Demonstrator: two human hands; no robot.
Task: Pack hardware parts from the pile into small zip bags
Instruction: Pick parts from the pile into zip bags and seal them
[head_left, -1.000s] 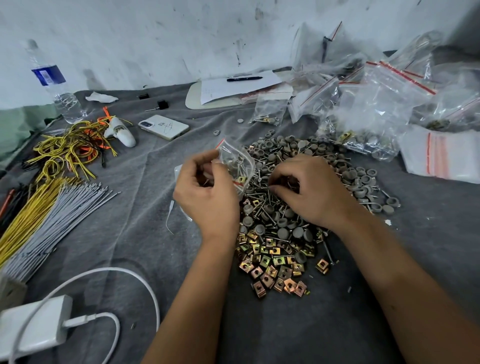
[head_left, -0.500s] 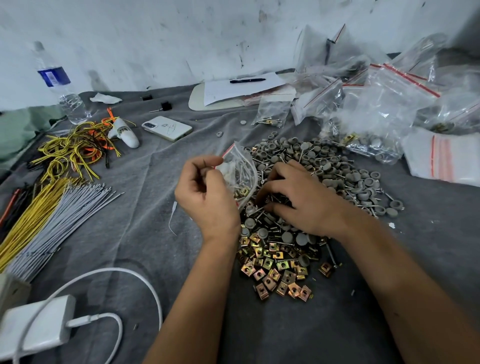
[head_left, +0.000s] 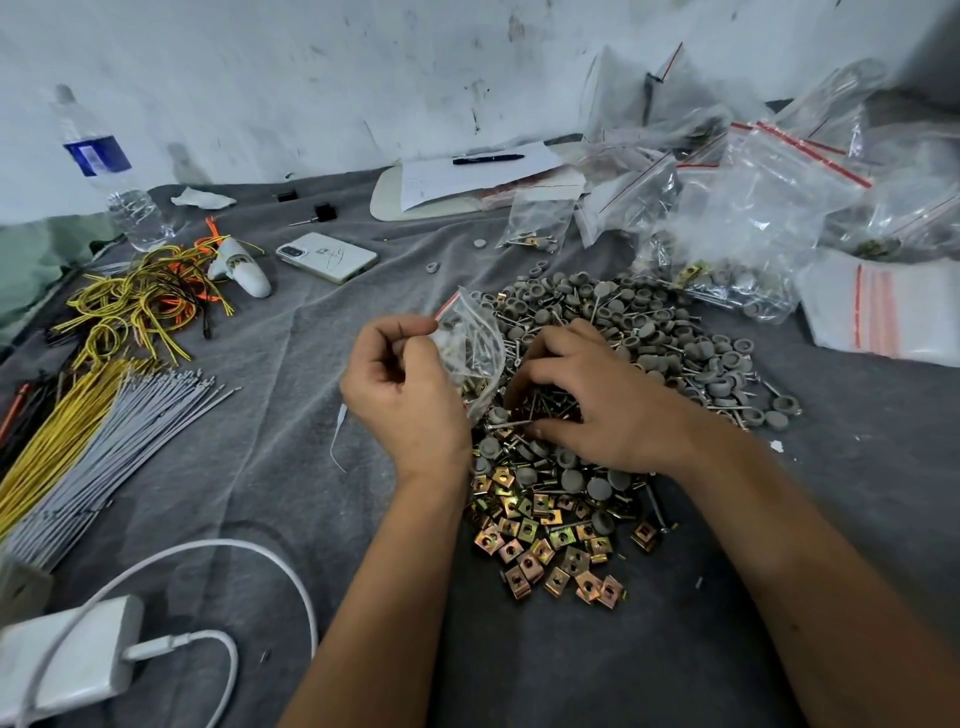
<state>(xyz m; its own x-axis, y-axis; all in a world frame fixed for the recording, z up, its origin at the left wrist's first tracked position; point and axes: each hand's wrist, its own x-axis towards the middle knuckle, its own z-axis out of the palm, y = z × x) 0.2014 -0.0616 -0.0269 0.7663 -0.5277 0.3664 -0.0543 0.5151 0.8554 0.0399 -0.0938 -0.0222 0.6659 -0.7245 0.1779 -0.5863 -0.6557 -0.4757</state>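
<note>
Honestly, the risk here is spillage: the small clear zip bag w/ red seal strip (head_left: 475, 345) sits tilted right above the left edge of the big heap of grey round caps, screws and brass-coloured square clips (head_left: 597, 415), and its mouth isn't wide, so a screw could snag or drop back. Left hand (head_left: 410, 395) pinches the bag's rim, fingers curled tight. Right hand (head_left: 597, 400) lies on the heap, fingers curled down into the screws, prob. gathering some; can't tell what's actually caught.
</note>
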